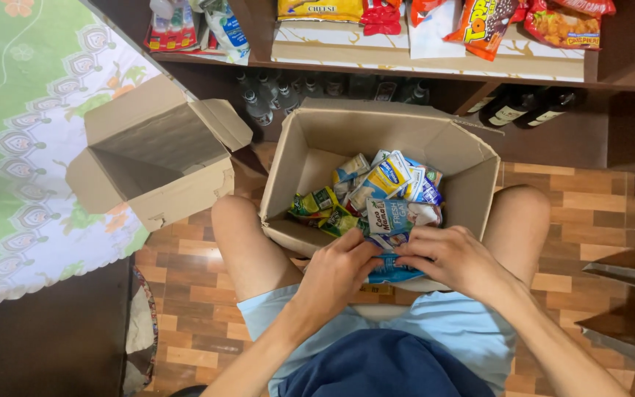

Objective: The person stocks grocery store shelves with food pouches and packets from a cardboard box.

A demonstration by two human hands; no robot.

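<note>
Nearest: the person's lap, dark blue cloth over light blue shorts (435,323), knees spread either side of a cardboard box (472,158) standing on the wooden floor.

Both hands meet at the near rim of that box. Left hand (339,268) and right hand (453,257) are close together, fingertips almost touching, each pinching the same blue-and-white sachet pack (391,270). Fingers curled, not spread. The pack sits right at the box's near wall, partly over the rim, directly between the two hands; neither hand is clearly nearer. Its long axis seems to run left to right, across the person, though the fingers hide most of it.

Farther in, the box holds a loose heap of small sachets (376,187), yellow, green and blue, piled toward the middle and right.

Left and far: an empty open carton (148,165), flaps up, beside a flowered green cloth (23,147). Far edge: a shelf (420,62) of snack packets, dark bottles (512,110) below.
</note>
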